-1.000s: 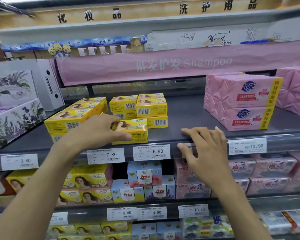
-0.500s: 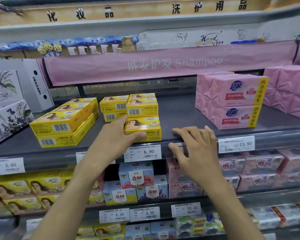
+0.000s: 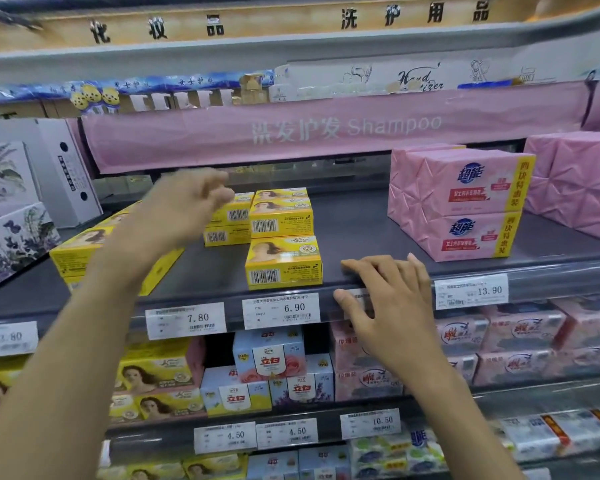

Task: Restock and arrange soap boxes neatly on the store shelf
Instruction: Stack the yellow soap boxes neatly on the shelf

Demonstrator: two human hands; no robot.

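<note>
A single yellow soap box (image 3: 284,263) stands at the front edge of the grey shelf (image 3: 361,233), above the 6.90 price tag. Behind it is a small stack of the same yellow boxes (image 3: 279,213). My left hand (image 3: 187,202) is blurred and raised in front of that stack's left side, fingers loosely curled, holding nothing. More yellow boxes (image 3: 80,251) lie in a row to the left, partly hidden by my left forearm. My right hand (image 3: 385,299) rests with spread fingers on the shelf's front lip, right of the single box.
Two stacked pink soap packs (image 3: 461,202) stand at the shelf's right, with more pink packs (image 3: 575,181) beyond. White floral boxes (image 3: 11,209) fill the left end. Lower shelves hold yellow, blue and pink soap boxes. A pink Shampoo banner (image 3: 326,129) hangs above.
My left hand slid the single yellow box rightward to above the 6.90 tag, let go of it and rose toward the rear stack. My right hand stayed on the shelf lip.
</note>
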